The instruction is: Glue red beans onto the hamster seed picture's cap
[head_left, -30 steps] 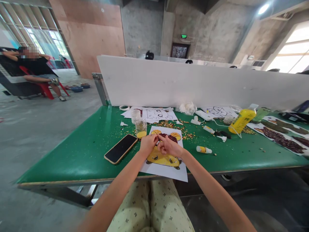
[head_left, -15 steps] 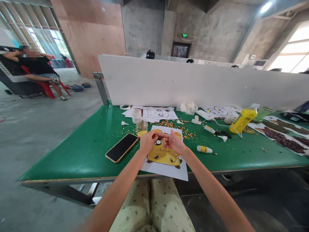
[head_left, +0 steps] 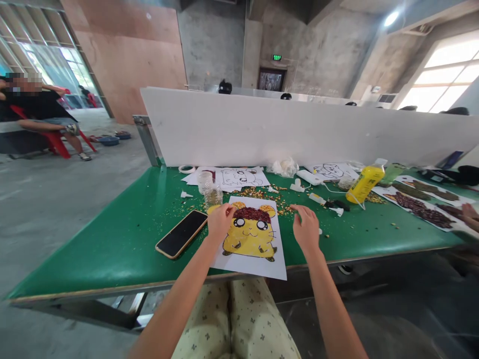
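A sheet with a hamster picture [head_left: 250, 242] lies before me, its body yellow and its head top covered with dark red beans [head_left: 252, 214]. At the sheet's upper left edge, my left hand [head_left: 220, 222] is closed in a pinch; anything between its fingertips is too small to make out. My right hand [head_left: 307, 228] hovers right of the sheet, beside scattered corn-coloured grains [head_left: 285, 208], with fingers apart and nothing visible in them. It mostly hides a small glue bottle. Beyond my left hand stands a clear plastic jar [head_left: 213, 193].
A phone [head_left: 182, 233] lies left of the sheet. Farther back are line drawings [head_left: 239, 177], a plastic bag [head_left: 282, 167] and a white glue gun [head_left: 310, 177]. A yellow bottle [head_left: 364, 182] and bean-covered pictures [head_left: 422, 209] are at right, near another person's hand [head_left: 469, 214].
My hands were together over the hamster's head and have parted. The right moved right, off the sheet; the left moved slightly left. The view shifted, and another person's hand appeared at the right edge.
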A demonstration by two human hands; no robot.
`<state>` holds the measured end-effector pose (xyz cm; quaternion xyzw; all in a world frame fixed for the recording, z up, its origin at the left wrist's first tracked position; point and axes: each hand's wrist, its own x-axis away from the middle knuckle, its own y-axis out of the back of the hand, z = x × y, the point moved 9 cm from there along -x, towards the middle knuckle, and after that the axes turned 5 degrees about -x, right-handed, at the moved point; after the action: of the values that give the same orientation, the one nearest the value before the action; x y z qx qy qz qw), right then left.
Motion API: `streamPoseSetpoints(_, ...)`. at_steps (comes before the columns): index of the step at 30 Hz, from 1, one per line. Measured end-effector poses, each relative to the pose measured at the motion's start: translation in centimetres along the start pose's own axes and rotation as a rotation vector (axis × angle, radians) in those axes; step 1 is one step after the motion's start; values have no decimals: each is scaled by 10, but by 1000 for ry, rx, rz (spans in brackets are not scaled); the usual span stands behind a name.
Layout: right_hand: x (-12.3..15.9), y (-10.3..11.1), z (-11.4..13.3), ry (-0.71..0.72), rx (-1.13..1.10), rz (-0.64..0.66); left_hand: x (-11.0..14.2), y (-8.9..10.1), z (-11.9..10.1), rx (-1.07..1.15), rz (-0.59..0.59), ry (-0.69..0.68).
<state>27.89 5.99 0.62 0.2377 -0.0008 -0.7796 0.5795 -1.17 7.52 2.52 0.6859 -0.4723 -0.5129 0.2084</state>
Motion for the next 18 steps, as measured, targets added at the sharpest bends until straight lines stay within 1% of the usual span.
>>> streamPoseSetpoints(1,6,13,-5,1,149,-13,0,0,0,-5,2,3)
streamPoseSetpoints(2,12,23,-11,-14,252,3,0,1,-1,-9,5,5)
streamPoseSetpoints(3,16,29,-18,-28,307,35,-1,1,-2,-13,8,6)
streamPoseSetpoints(4,19,34,-24,-38,335,63,-1,1,-2,-16,11,6)
streamPoseSetpoints(6,21,40,-31,-49,297,99,-1,1,-3,-20,15,8)
streamPoseSetpoints(8,19,43,-30,-52,234,92,-2,0,-2,-24,17,11)
streamPoseSetpoints(11,16,40,-24,-88,27,48,-1,0,-1,-26,22,13)
streamPoseSetpoints(13,17,33,-21,-166,-237,11,-1,-1,-1,-24,26,13)
streamPoseSetpoints(15,21,17,-21,-291,-539,-11,-1,-2,0,-21,30,17)
streamPoseSetpoints(17,28,-3,-16,-403,-750,1,-1,-3,2,-16,31,26)
streamPoseSetpoints(18,33,-15,-12,-451,-832,29,-1,-4,3,-14,32,29)
